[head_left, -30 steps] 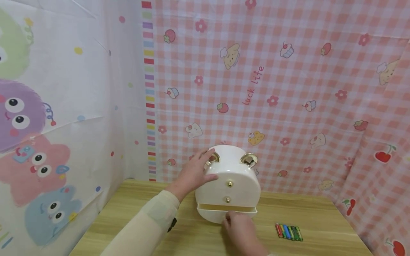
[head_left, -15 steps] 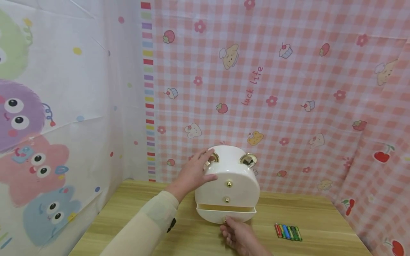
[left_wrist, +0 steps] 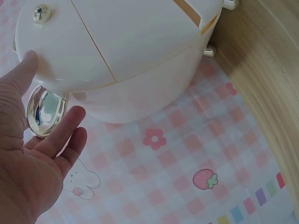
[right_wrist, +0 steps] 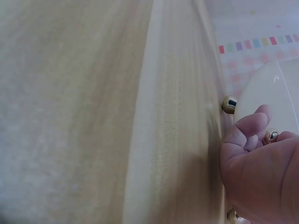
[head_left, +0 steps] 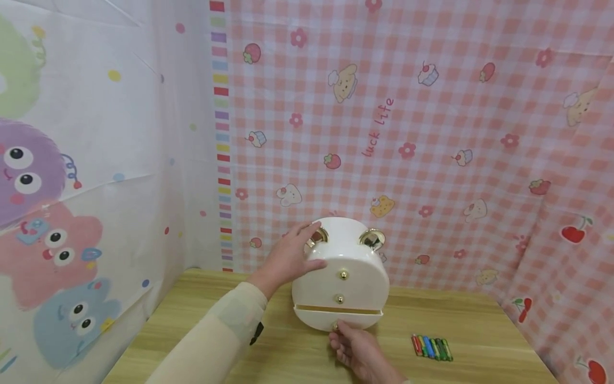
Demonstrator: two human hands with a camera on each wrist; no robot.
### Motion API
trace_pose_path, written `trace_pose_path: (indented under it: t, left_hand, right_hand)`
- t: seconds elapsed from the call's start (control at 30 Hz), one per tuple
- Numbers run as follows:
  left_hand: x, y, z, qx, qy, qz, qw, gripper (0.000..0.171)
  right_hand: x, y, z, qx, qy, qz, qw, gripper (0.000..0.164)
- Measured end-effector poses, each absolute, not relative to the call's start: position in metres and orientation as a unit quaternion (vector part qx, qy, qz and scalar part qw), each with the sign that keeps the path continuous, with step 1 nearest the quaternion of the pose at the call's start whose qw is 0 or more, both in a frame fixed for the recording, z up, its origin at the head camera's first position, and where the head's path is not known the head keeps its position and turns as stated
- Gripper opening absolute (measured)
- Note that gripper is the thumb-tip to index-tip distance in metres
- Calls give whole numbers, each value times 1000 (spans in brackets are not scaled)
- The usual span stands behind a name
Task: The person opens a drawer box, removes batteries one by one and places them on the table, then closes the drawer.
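A white rounded drawer box [head_left: 355, 282] with gold ears stands on the table in the head view. Its lowest drawer [head_left: 364, 320] sticks out slightly, leaving a narrow gap along the top. My left hand [head_left: 288, 258] rests at the box's upper left, around the gold ear [left_wrist: 46, 111]. The left wrist view has its thumb against the front face and its fingers extended beside the ear. Below, my right hand [head_left: 360, 352] holds the lowest drawer's gold knob [right_wrist: 271, 136], thumb at the knob and the other fingers curled under. The drawer's inside cannot be made out.
Several crayons [head_left: 431, 348] in red, blue and green lie in a row on the wooden table [head_left: 460, 314], right of the box. Gold feet [right_wrist: 229, 104] support the box. A pink checked cloth [head_left: 431, 181] hangs behind, a white patterned one [head_left: 158, 224] at left.
The lowest drawer has slid inward, so its gap is narrower. My right hand has turned, bringing its thumb to the knob, and moved in with the drawer. My left hand stays put.
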State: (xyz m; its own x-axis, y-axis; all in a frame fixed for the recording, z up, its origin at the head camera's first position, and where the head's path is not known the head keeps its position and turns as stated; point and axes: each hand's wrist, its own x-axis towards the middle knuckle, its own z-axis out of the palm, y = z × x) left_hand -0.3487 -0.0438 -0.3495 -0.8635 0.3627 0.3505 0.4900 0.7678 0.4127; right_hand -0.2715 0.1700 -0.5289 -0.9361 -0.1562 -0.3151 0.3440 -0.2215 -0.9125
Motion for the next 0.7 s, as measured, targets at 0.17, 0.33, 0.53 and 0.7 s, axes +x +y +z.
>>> trace_pose_path:
  t: [0.17,0.33,0.53,0.7]
  left_hand:
    - [-349,-44,-348,-231,-931,-251,128,92]
    - [-348,-45,-346,-235,-930,-252,129,91]
    - [-348,-47,-347,-241,-930,-249,126,90]
    - [-349,-48,-347,-240,-931,-246,124,90]
  right_hand:
    - [-276,170,-529,73,604,-778,157,31]
    - [-280,169,-530,68,607,-777,151,29]
    - [-283,169,-532,62,604,-781,145,27]
    - [-284,169,-532,59,602,-782,150,28]
